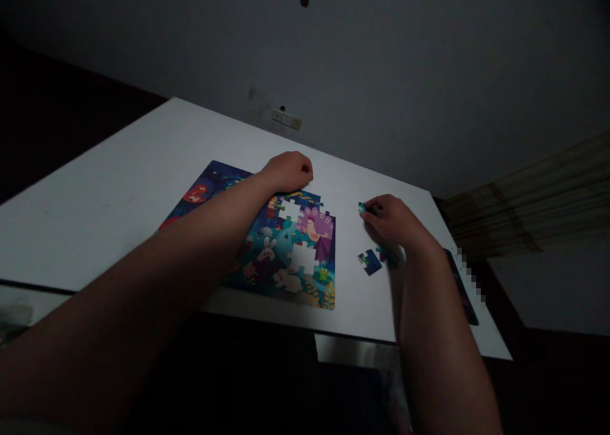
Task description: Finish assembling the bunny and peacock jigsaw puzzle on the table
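A partly assembled jigsaw puzzle [281,244] lies on the white table [95,213], showing rabbits and a purple peacock on a blue and teal background. It has white gaps near its top edge and lower right. My left hand [286,173] rests in a closed fist on the puzzle's upper edge, holding nothing I can see. To the right of the puzzle, my right hand [391,222] pinches a small teal puzzle piece [362,207] between its fingers. Below that hand lies a loose dark blue puzzle piece [370,261], and another colourful piece [382,253] sits partly hidden by my wrist.
A dark flat object [461,287] lies along the table's right edge. The table's near edge drops to darkness below my arms. A wall switch plate [286,119] sits on the grey wall behind the table's far edge.
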Available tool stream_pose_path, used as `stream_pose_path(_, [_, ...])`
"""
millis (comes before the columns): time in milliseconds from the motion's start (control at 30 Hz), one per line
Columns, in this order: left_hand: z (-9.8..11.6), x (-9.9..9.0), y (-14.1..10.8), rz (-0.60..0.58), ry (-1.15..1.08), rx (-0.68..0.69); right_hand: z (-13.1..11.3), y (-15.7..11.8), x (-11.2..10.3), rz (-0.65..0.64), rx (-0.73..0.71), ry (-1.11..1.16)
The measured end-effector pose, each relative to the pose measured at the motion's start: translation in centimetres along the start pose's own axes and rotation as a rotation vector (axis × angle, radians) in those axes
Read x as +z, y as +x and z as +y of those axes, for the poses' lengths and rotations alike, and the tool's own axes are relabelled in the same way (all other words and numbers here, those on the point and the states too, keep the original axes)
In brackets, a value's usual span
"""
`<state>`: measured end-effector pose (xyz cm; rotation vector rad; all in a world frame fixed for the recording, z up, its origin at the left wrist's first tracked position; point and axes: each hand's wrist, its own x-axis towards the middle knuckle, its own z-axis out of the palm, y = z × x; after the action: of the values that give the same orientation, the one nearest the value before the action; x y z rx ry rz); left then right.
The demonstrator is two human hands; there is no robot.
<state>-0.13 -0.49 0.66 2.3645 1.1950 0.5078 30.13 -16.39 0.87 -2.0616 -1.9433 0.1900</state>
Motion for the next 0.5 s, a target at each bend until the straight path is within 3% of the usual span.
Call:
stream_pose_path(333, [-0.2, 0.1, 0.1, -0.008, 0.009, 0.005, 0.6, -0.2, -0.1, -0.011, -0.08, -0.042])
stream_pose_path(500, [-0.3, 0.1, 0.1, -0.001, -0.007, 0.014, 0.8, 0.0, 0.3, -0.002, -0.054, 0.037])
